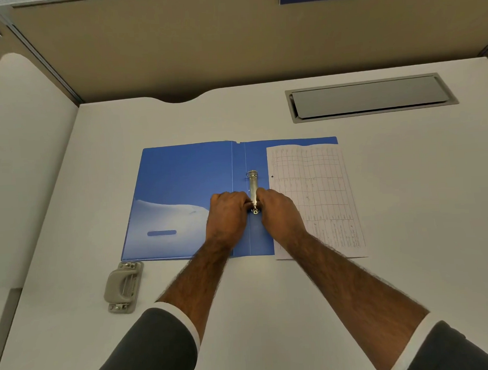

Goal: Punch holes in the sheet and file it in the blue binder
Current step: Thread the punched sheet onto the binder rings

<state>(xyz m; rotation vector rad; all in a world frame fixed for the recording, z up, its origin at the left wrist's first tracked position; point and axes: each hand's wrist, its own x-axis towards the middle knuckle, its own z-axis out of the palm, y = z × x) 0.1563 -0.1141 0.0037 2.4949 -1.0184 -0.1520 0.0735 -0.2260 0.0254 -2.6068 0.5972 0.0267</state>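
The blue binder [181,182] lies open and flat in the middle of the white desk. Its metal ring mechanism [253,187] runs along the spine, with the far ring closed. My left hand [227,213] and my right hand [280,211] press in from either side and pinch the near ring; the fingertips hide that ring. The printed sheet [316,198] rests on the binder's right cover, beside the rings, with one punched hole showing near its left edge. The grey hole punch [123,286] stands on the desk to the front left of the binder.
A grey cable hatch [370,96] is set into the desk at the back right. A beige partition [175,48] closes off the back, and a white side panel [26,166] rises on the left.
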